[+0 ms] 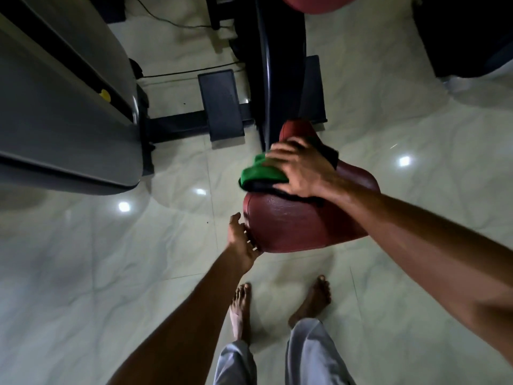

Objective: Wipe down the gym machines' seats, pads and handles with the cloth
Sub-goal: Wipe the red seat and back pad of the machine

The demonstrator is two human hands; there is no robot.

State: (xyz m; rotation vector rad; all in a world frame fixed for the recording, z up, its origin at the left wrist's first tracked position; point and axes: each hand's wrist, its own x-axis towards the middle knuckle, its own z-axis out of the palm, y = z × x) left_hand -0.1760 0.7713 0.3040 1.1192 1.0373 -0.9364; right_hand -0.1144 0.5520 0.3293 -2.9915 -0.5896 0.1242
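We are pressing our right hand, fingers spread flat, on the green and black folded cloth, which is lying on the far part of the dark red padded seat. Our left hand is gripping the seat's near edge. The cloth is sticking out past the seat's left side, so we think a hard push could be knocking it onto the shiny pale tiled floor. The black machine frame is standing just behind the seat, blocking long strokes. A big grey machine and a black footplate are sitting off to the left.
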